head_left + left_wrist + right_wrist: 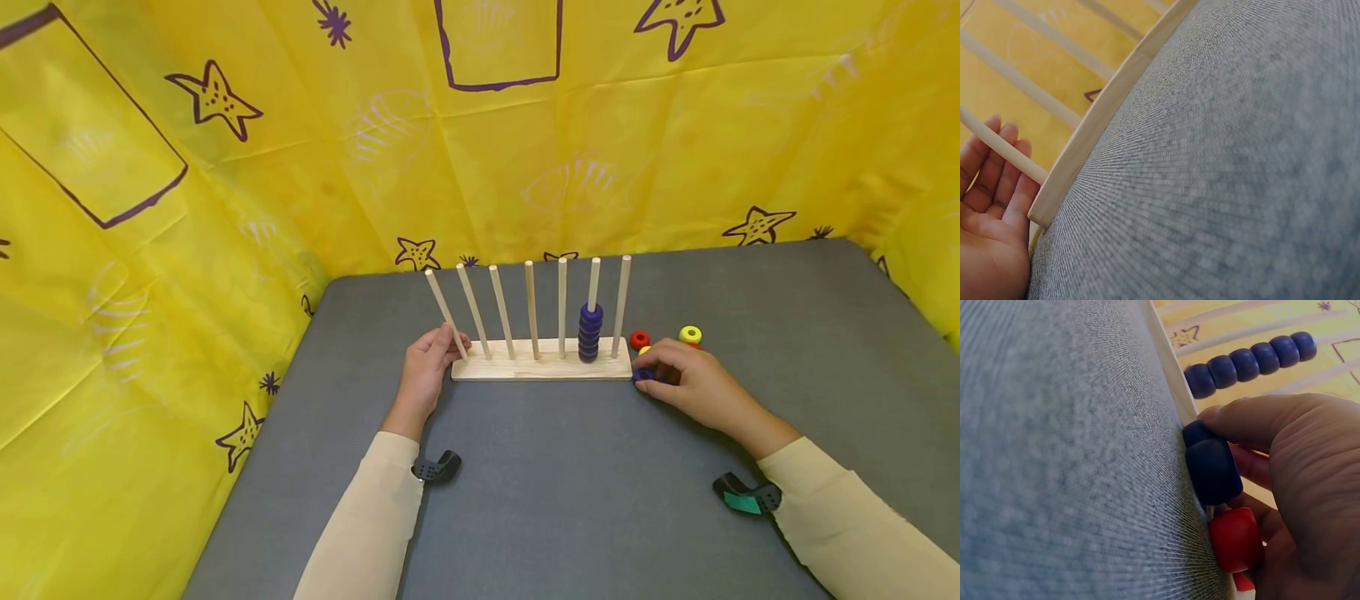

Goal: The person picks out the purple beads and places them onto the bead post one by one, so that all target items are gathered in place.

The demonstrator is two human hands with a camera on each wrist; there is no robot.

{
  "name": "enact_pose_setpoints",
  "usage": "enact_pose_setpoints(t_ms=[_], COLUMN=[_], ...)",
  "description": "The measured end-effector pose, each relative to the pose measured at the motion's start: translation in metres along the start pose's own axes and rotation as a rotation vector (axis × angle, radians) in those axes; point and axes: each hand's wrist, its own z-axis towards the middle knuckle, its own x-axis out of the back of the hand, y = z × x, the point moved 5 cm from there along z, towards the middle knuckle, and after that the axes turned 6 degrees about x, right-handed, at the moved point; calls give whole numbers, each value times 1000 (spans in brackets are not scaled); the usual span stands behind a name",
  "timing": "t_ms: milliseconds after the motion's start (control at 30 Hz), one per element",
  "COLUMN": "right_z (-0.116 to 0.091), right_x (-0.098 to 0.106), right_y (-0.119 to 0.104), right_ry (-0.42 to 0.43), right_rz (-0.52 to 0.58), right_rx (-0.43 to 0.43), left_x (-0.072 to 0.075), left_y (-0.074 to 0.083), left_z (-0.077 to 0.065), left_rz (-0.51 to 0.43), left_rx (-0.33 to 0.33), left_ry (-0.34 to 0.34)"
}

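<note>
A wooden peg stand [517, 367] rests on the table, with several upright pegs. Purple-blue beads [589, 333] are stacked on the peg second from the right. At the stand's left end, my left hand [429, 367] reaches around the outermost peg [1004, 147]; its loosely extended fingers show behind that peg in the left wrist view. Beyond the right end, my right hand [693, 383] pinches a blue bead [1197, 432] low at the table, thumb on the near side. Another dark blue bead [1215, 472] and a red bead [1237, 540] sit close by its fingers.
Past my right hand lie a yellow bead [690, 335] and a red bead [639, 339], with others partly hidden by the hand. The grey table [540, 500] meets a yellow patterned cloth [487, 167] at the back and left.
</note>
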Motion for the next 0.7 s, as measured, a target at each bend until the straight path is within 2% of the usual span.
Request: enact_pose_setpoints(t_ms=[333,700], right_z=[0,0], right_x=[-1,1], right_y=[-2,-5], right_ry=[-68,-5], right_rz=[-9,-54], right_rx=[-15,52], left_x=[1,0], left_y=[0,0], left_z=[-1,0], left_rz=[-3,-10], left_rx=[2,2], left_ry=[5,-5])
